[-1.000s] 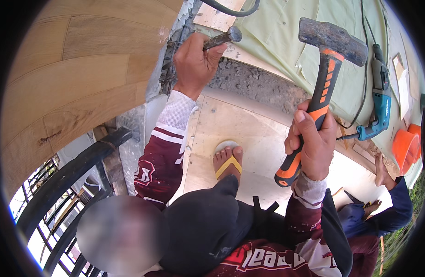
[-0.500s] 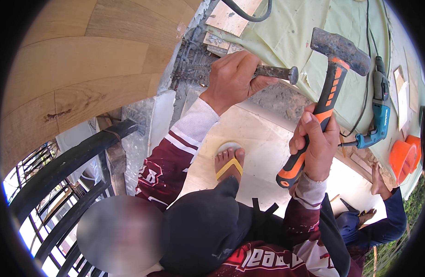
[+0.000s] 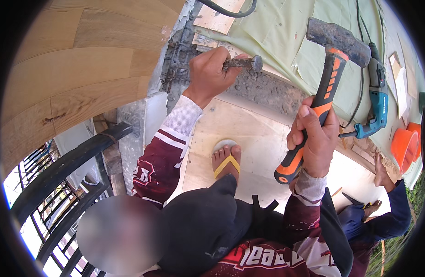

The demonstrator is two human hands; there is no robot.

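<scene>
Two fists clamp steel — left hand rough chisel, right hand orange-handled hammer.

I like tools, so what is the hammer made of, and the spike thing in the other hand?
The hammer in the right hand has a dull grey, scuffed head, likely steel, and an orange-and-black handle that looks like rubber or plastic. The chisel in the left hand looks like dark, worn metal with a flattened end.

Counting from here: am seeing one hammer, one chisel, one blue power drill far right, one orange bucket right edge, one yellow sandal near centre, two hands gripping tools.
</scene>
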